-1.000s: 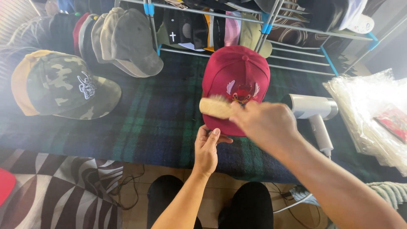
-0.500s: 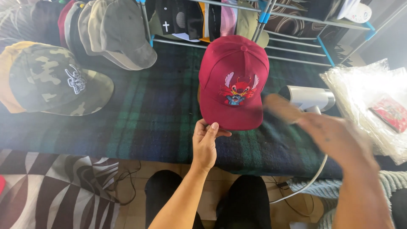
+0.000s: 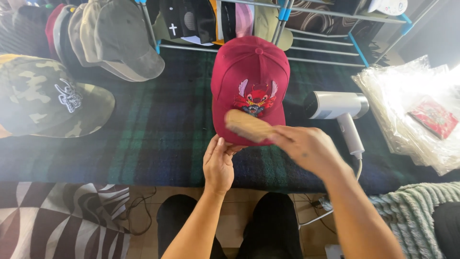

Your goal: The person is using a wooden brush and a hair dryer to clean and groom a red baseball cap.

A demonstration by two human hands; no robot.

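The dark red cotton cap with an embroidered cartoon patch lies on the green-and-navy plaid blanket, its brim edge pinched in the curled fingers of the left hand. The right hand, closed around a pale wooden brush, lays it across the brim just below the patch. A hard stroke could snag the embroidery threads, or pull the lightly held cap out of the pinch towards the white handheld steamer just beside it.
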